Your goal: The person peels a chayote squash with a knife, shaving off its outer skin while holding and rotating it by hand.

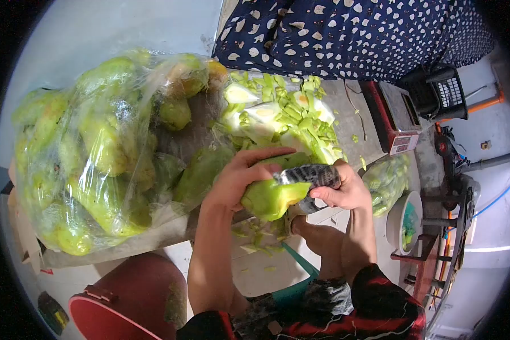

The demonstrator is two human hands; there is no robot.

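Green fruit (265, 200) in left hand (238, 177), patterned tool (310, 175) in right hand (351, 188), peelings (292, 116) and bulging plastic bag (105, 147) nearby.

Your left forearm (211, 260) and right forearm (361, 241) stretched forward, bare. Your left hand (239, 177) arched, fingers pointing rightward; your right hand (350, 187) curled into a grip close beside it, thumb turned inward.

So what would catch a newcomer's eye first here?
The bulging clear plastic bag of large green fruits dominates the left. At centre, the left hand holds a bright green fruit, the right hand a dark striped tool. Behind them lies a heap of green peelings.
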